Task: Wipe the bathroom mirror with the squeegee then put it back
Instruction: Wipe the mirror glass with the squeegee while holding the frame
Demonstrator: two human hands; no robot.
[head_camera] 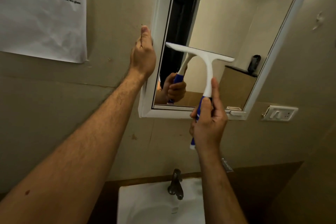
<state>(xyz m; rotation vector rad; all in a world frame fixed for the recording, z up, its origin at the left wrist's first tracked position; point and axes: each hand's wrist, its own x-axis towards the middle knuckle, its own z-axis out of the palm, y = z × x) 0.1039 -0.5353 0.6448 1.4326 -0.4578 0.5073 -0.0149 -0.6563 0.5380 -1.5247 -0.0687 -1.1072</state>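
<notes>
A white-framed bathroom mirror (pixel 236 23) hangs on the beige wall in the upper middle. My right hand (pixel 209 123) grips the blue handle of a white squeegee (pixel 207 63), whose blade lies across the lower half of the glass, tilted down to the right. Its reflection and that of my hand show in the mirror just left of it. My left hand (pixel 143 54) holds the mirror's left frame edge, thumb up along the side.
A white sink (pixel 138 203) with a metal tap (pixel 175 185) sits below. A paper notice (pixel 41 14) is taped on the wall at upper left. A switch plate (pixel 280 112) is right of the mirror. A small white tray (pixel 236 111) sits on the mirror's bottom ledge.
</notes>
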